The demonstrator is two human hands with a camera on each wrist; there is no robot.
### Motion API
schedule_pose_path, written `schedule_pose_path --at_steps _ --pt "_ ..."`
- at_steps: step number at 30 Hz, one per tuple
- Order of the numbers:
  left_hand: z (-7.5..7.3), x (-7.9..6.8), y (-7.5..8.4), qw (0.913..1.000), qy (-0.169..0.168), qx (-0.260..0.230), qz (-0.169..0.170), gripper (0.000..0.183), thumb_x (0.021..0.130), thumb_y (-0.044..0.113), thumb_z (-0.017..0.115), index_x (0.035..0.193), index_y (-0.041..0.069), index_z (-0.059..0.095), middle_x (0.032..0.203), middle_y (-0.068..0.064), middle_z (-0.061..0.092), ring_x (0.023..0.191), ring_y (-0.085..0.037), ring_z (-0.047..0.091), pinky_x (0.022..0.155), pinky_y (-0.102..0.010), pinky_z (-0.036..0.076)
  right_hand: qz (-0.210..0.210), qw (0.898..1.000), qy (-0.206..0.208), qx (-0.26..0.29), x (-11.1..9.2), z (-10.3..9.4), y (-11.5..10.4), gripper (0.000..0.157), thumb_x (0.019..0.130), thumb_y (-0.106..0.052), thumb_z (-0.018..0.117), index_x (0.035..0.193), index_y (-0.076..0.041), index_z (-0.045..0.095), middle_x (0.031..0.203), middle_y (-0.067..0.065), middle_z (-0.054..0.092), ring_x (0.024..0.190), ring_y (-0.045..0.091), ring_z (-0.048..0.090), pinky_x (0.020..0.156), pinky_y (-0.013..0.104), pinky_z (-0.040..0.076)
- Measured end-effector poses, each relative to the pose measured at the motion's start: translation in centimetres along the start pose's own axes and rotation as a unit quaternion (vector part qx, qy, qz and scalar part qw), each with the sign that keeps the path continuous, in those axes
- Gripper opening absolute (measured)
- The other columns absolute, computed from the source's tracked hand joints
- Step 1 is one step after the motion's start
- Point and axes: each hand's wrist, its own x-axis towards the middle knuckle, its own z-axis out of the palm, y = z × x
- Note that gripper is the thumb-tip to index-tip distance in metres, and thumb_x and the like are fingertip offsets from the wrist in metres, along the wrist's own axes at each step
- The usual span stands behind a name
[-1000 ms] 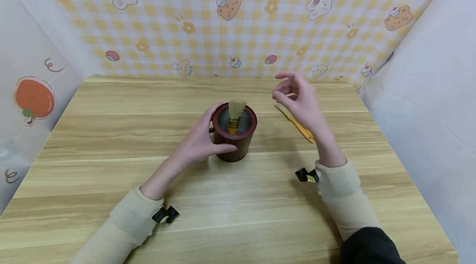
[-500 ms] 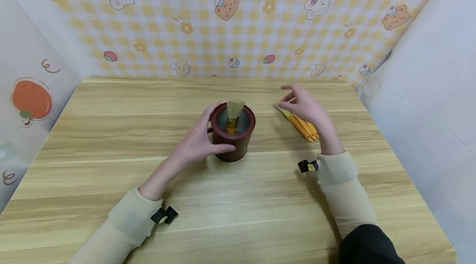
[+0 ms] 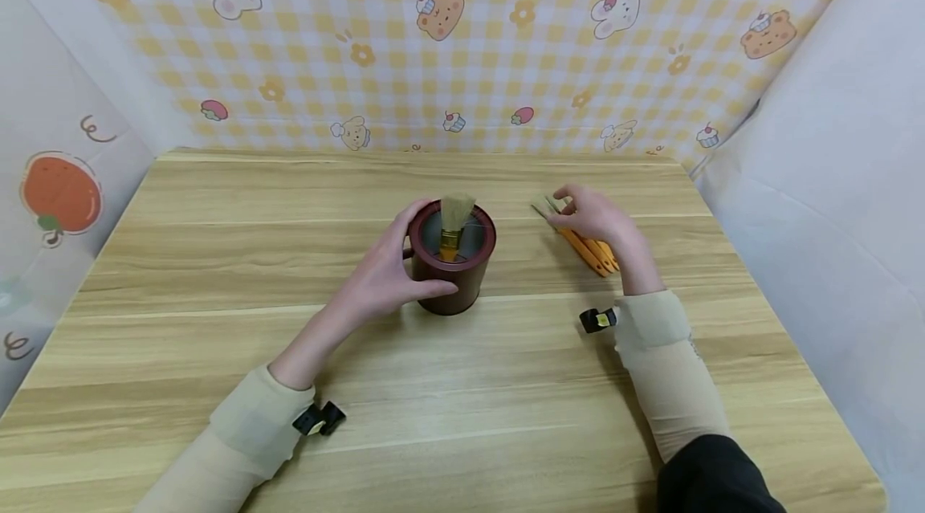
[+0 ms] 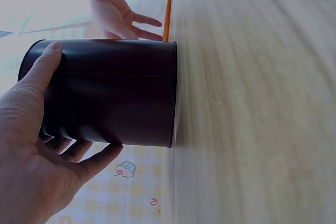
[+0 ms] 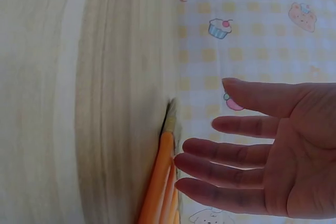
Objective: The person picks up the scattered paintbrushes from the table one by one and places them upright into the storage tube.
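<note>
A dark reddish-brown round pot [image 3: 462, 294] stands upright on the table. One flat paintbrush [image 3: 457, 214] leans inside it, bristles up past the rim. My left hand [image 3: 379, 272] grips the pot's left side, thumb in front; the left wrist view shows thumb and fingers around the pot [image 4: 113, 93]. To the right, my right hand [image 3: 596, 216] is over several orange-handled paintbrushes [image 3: 587, 252] lying on the table. In the right wrist view its fingers are spread and nearly straight, fingertips close to the brushes [image 5: 159, 179]. It holds nothing there; whether it touches them I cannot tell.
The wooden table [image 3: 448, 409] reaches back to a yellow checked cloth wall [image 3: 405, 79] with cartoon prints. White panels stand at the left [image 3: 87, 95] and right [image 3: 831, 200]. A small black device [image 3: 598, 321] sits at the right wrist.
My right hand has come down, slightly nearer to me, onto the orange-handled paintbrushes from above. My left hand keeps its grip on the pot, and the brush inside has not moved.
</note>
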Motion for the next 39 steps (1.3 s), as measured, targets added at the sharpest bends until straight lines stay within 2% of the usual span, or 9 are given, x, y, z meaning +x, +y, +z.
schedule_pose_path --at_steps 5,9,13,15,17,20,25,30,39 --pt "0.0 0.0 0.0 1.0 0.002 0.004 0.002 0.113 0.073 0.031 0.096 0.161 0.026 0.025 0.159 0.002 0.042 0.143 -0.022 0.047 0.115 -0.05 0.05 -0.005 1.0 -0.009 -0.015 0.3 0.3 0.3 0.055 0.101 -0.016 0.064 0.147 0.006 0.047 0.132 0.034 0.063 0.116 0.042 0.065 0.096 0.05 0.056" --pt "0.0 0.0 -0.1 1.0 0.003 0.006 0.002 0.112 0.073 0.031 0.096 0.161 0.028 0.026 0.159 0.002 0.042 0.143 -0.022 0.047 0.115 -0.049 0.05 -0.014 0.999 -0.015 -0.038 0.6 0.7 0.5 0.053 0.097 -0.005 0.066 0.145 0.007 0.049 0.125 0.032 0.065 0.097 0.036 0.068 0.078 0.037 0.058" --pt "0.0 0.0 -0.1 1.0 0.002 0.006 0.001 0.112 0.073 0.032 0.095 0.161 0.031 0.025 0.159 0.002 0.042 0.143 -0.022 0.047 0.115 -0.049 0.049 -0.017 0.998 -0.033 -0.042 1.1 1.1 0.7 0.058 0.092 0.004 0.066 0.146 0.008 0.048 0.102 0.02 0.063 0.074 0.023 0.059 0.063 0.025 0.05" --pt "0.0 0.0 -0.1 1.0 0.002 0.006 0.001 0.112 0.073 0.032 0.095 0.161 0.03 0.025 0.159 0.002 0.042 0.143 -0.022 0.047 0.115 -0.049 0.049 -0.019 0.998 -0.045 -0.041 1.4 1.4 0.8 0.06 0.09 0.007 0.064 0.147 0.009 0.046 0.093 0.013 0.057 0.072 0.019 0.052 0.062 0.024 0.046" --pt "0.0 0.0 -0.1 1.0 0.001 0.005 0.0 0.112 0.073 0.032 0.095 0.161 0.029 0.025 0.159 0.002 0.041 0.144 -0.022 0.046 0.115 -0.049 0.049 -0.014 0.998 -0.055 -0.037 1.5 1.5 0.9 0.062 0.089 0.009 0.062 0.149 0.008 0.045 0.093 0.011 0.054 0.075 0.019 0.05 0.062 0.024 0.044" --pt "0.0 0.0 0.0 1.0 0.001 0.003 0.0 0.112 0.073 0.032 0.095 0.161 0.029 0.025 0.159 0.002 0.041 0.144 -0.022 0.046 0.115 -0.05 0.049 -0.012 0.997 -0.061 -0.043 1.5 1.6 0.7 0.061 0.089 0.009 0.061 0.148 0.006 0.044 0.109 0.019 0.06 0.087 0.025 0.054 0.065 0.026 0.048" --pt "0.0 0.0 0.0 1.0 0.001 0.007 -0.004 0.113 0.073 0.032 0.095 0.161 0.027 0.025 0.16 0.001 0.04 0.144 -0.023 0.047 0.115 -0.05 0.05 -0.012 0.997 -0.053 -0.058 1.2 1.7 0.3 0.059 0.09 0.003 0.063 0.146 0.005 0.045 0.13 0.027 0.059 0.109 0.034 0.057 0.083 0.037 0.054" --pt "0.0 0.0 0.0 1.0 0.002 0.009 -0.002 0.113 0.073 0.033 0.095 0.161 0.029 0.025 0.159 0.002 0.041 0.143 -0.023 0.047 0.115 -0.049 0.05 -0.023 0.998 -0.031 -0.059 1.0 1.7 0.0 0.058 0.09 0.004 0.063 0.146 0.004 0.046 0.126 0.025 0.06 0.112 0.035 0.057 0.095 0.047 0.052" --pt "0.1 0.0 -0.2 1.0 0.003 0.009 -0.001 0.113 0.073 0.034 0.095 0.161 0.033 0.025 0.159 0.002 0.042 0.143 -0.022 0.048 0.114 -0.049 0.051 -0.057 0.996 0.049 0.039 0.0 0.7 -1.6 0.057 0.095 0.003 0.061 0.148 0.004 0.039 0.119 0.029 0.06 0.104 0.04 0.062 0.084 0.043 0.056"
